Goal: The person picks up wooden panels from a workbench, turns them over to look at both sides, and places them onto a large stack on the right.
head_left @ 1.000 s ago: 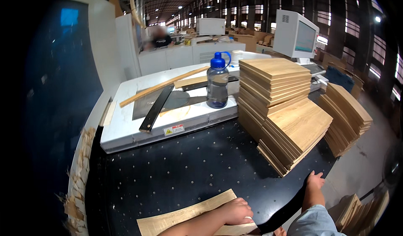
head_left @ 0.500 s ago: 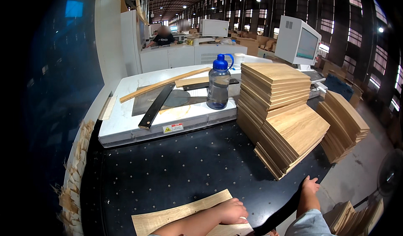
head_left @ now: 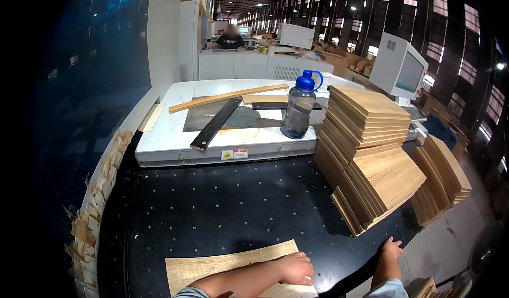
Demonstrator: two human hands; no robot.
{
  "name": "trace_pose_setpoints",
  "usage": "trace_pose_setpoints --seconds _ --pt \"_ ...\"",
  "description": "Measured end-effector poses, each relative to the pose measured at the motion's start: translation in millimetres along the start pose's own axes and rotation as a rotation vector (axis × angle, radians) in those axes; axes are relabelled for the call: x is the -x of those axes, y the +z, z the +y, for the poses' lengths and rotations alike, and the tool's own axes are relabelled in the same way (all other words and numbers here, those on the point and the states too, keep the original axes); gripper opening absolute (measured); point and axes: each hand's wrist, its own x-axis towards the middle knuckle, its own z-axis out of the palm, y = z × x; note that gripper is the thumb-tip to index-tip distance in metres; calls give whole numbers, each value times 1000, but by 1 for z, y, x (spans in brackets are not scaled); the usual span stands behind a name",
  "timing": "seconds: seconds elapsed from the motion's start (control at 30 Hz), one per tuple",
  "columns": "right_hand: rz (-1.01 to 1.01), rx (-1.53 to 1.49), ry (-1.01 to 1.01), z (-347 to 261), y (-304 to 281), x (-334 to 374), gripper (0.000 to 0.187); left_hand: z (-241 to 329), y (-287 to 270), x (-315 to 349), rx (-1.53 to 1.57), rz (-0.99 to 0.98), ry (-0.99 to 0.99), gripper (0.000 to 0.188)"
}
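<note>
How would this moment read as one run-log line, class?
left hand: on flat wood board | right hand: at black table edge | blue-capped bottle: standing on white platform

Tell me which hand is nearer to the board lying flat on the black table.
The left hand, on the flat board toward its right end. The right hand is apart from it, farther right, near the edge of the black table.

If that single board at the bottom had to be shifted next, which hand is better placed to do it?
Probably the left hand: it rests on the single board. The right hand is apart from it, out at the edge of the black table.
</note>
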Motion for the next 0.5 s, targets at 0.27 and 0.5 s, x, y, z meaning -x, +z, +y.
trace_pose_setpoints --seconds 0.27,0.5 --pt "8 16 0 2 7 -9 65 -4 5 -1 2 36 35 29" --pt "19 23 -7 2 7 -10 64 -5 9 -2 -17 47 31 29"
